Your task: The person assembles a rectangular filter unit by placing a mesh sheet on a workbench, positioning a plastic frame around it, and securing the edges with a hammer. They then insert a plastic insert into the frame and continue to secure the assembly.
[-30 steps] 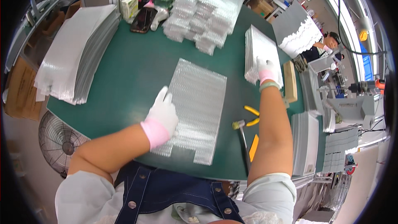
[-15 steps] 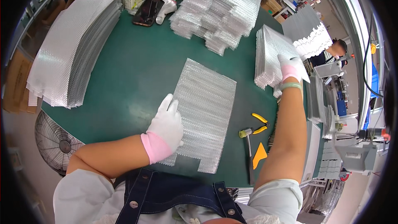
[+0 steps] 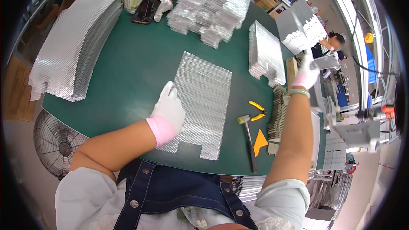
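Note:
A silvery sheet with a fine raised texture and notched lower edge (image 3: 202,106) lies flat on the green tabletop (image 3: 128,81). My left hand (image 3: 169,110), in a white glove with a pink cuff, rests on its left edge, fingers extended. To the right, my right hand (image 3: 306,74), gloved alike, is raised past the small stack of silvery sheets (image 3: 266,53). One of its fingers points away from me, and I see nothing held in it. Beside that hand stands a wooden strip (image 3: 292,71), with a row of pale ribbed pieces (image 3: 277,115) nearer me.
Taller sheet stacks stand at the left (image 3: 72,47) and far middle (image 3: 211,6). A hammer (image 3: 248,138), yellow-handled pliers (image 3: 257,110) and an orange triangular piece (image 3: 260,142) lie right of the sheet. A phone (image 3: 146,10) lies far left; a fan (image 3: 61,142) stands below the table edge.
My right hand has left the small sheet stack and moved right, beyond it. My left hand stays on the sheet. The view has shifted slightly, bringing the ribbed pieces into sight.

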The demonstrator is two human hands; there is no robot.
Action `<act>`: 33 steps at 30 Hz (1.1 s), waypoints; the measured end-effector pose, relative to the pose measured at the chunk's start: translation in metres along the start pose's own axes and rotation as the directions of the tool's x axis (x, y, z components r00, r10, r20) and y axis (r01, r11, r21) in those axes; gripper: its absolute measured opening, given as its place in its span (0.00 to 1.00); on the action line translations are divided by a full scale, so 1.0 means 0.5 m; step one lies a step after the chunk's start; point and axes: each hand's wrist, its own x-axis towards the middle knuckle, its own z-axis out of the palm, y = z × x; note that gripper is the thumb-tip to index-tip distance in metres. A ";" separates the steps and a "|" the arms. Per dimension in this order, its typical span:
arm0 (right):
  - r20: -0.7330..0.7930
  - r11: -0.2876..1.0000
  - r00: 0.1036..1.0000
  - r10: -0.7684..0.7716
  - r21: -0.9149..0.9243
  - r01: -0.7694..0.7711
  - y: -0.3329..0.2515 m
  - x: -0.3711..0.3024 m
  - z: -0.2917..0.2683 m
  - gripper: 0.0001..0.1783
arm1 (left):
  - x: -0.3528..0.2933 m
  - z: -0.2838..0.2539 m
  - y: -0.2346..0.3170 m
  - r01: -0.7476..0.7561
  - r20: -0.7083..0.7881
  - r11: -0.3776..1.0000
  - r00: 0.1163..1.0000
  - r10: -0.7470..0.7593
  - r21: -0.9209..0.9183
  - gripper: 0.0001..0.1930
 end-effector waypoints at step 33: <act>0.276 0.244 0.417 -0.866 -0.494 0.835 -0.273 -0.095 -0.279 0.14 | -0.021 -0.040 0.019 -0.045 -0.260 0.969 0.965 -0.021 -0.242 0.41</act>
